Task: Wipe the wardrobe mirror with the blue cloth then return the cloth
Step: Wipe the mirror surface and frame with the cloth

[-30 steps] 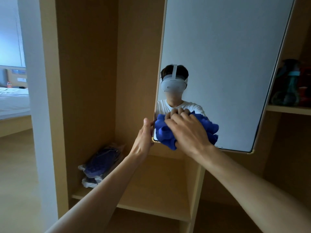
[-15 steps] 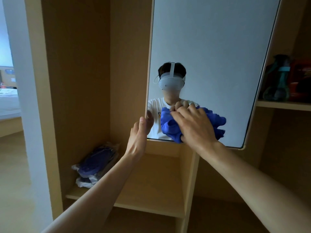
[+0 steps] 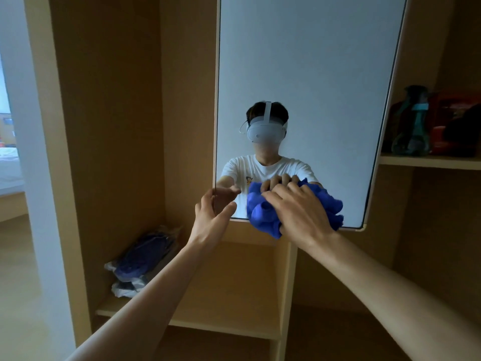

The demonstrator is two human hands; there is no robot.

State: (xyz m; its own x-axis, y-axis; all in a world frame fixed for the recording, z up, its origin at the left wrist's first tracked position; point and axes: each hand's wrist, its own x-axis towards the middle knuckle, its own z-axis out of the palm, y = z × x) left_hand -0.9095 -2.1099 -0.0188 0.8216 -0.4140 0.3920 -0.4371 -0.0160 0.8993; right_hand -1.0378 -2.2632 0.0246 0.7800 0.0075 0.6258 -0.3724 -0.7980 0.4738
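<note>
The wardrobe mirror (image 3: 299, 61) is a tall pane that hangs in front of the wooden shelves and reflects me. My right hand (image 3: 299, 212) covers a bunched blue cloth (image 3: 260, 217) and presses it against the glass near the mirror's bottom edge, with the fingers bent over the wad. My left hand (image 3: 210, 220) is at the mirror's lower left corner. Its thumb lies on the front of the glass and its fingers reach behind the left edge, in a loose hold.
A plastic-wrapped bundle of dark blue fabric (image 3: 140, 261) lies on the lower wooden shelf (image 3: 234, 327) at the left. A teal bottle (image 3: 411, 126) and red items (image 3: 450, 126) stand on the right shelf (image 3: 429, 161). A bed (image 3: 9, 165) shows past the wardrobe's left side.
My right hand has slid the cloth rightward along the mirror's bottom, away from the left corner. My left hand's hold on the edge has loosened.
</note>
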